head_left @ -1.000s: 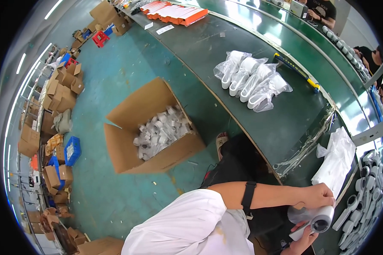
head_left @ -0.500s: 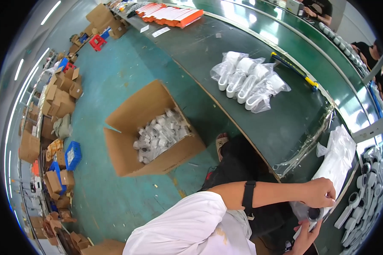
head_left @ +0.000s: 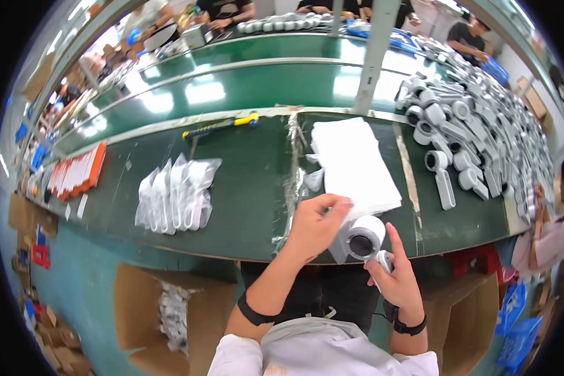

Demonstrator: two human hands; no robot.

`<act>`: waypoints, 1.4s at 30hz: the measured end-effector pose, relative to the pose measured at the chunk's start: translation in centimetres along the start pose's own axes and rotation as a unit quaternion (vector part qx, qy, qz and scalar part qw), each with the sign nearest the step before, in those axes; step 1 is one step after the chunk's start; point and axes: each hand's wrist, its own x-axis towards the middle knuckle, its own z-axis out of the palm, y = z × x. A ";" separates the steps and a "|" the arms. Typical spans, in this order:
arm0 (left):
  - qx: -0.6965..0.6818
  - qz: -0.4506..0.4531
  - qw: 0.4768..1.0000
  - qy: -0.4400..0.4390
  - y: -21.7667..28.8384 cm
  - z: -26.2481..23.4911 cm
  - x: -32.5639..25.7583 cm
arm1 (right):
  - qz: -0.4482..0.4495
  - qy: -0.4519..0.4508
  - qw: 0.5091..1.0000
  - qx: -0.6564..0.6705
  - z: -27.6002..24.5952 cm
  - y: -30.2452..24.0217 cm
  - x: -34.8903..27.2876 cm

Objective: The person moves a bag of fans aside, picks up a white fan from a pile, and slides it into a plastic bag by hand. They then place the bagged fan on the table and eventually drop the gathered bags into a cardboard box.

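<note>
My right hand (head_left: 396,279) is wrapped round the handle of a white round-headed handheld device (head_left: 368,233), its index finger stretched up beside the head. A dark round opening in the head faces me. Just left of it, my left hand (head_left: 319,227) is closed in a pinch, and a clear plastic bag (head_left: 339,246) hangs below its fingers against the device's head. Partly behind the left fingers lies a stack of white plastic bags (head_left: 357,163) on the dark green table (head_left: 250,182).
Several bagged devices (head_left: 175,195) lie in a row at left, with a yellow-and-black hammer-like tool (head_left: 220,126) behind. Loose devices (head_left: 467,138) are heaped at right. Cardboard boxes (head_left: 213,316) stand below the table edge. A metal post (head_left: 377,59) rises behind; people work beyond.
My view has swung right, from the floor box to the table and device heap. The device and both hands now appear near the middle, with the left hand still close to the device's head.
</note>
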 end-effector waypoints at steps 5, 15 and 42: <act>0.001 -0.048 0.998 -0.049 1.5 0.7 0.2 | 0.002 0.027 0.999 0.043 -2.3 -0.1 -1.6; -0.099 -0.097 0.946 -0.294 2.6 4.9 -0.1 | -0.012 -0.106 0.967 0.231 -4.9 1.2 -2.5; -0.128 -0.151 0.963 -0.185 0.1 7.6 -1.3 | -0.029 0.158 0.944 0.289 -2.4 0.4 -0.1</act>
